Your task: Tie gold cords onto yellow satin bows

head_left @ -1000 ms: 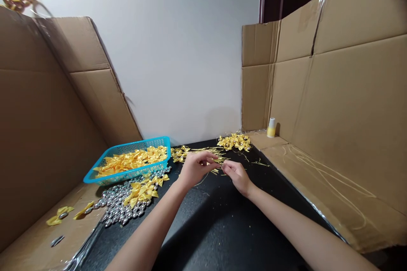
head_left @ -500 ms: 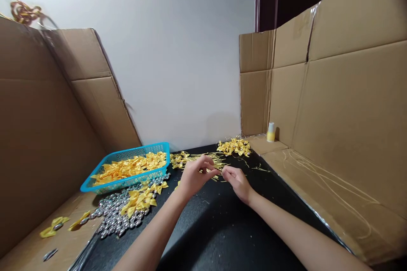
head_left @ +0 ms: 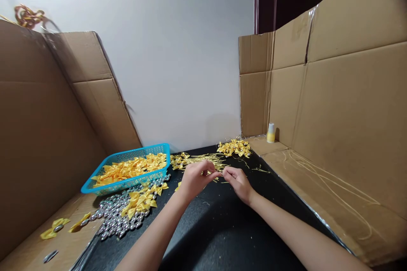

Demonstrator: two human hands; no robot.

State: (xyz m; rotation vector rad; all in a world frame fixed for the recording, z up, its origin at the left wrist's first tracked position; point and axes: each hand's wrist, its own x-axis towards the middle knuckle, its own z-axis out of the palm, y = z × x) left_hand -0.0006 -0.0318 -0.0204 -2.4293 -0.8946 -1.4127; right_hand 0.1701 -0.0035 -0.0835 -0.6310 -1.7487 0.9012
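Note:
My left hand (head_left: 194,178) and my right hand (head_left: 237,182) meet fingertip to fingertip over the black table (head_left: 222,228). Both are closed in a pinch on a small piece that I cannot make out, just in front of a pile of thin gold wire ties (head_left: 203,159). A small yellow bit (head_left: 178,185) peeks out under my left hand. A heap of yellow bows with gold ties (head_left: 235,147) lies farther back to the right.
A blue basket (head_left: 104,182) full of yellow ribbon bows stands at the left. In front of it lie silver beads (head_left: 111,218) with more bows (head_left: 141,199) on top. Cardboard walls (head_left: 349,106) enclose both sides. A small yellow-and-white spool (head_left: 271,132) stands in the far right corner.
Both hands have drawn slightly nearer to me and closer together, keeping their pinch. The view has tilted a little.

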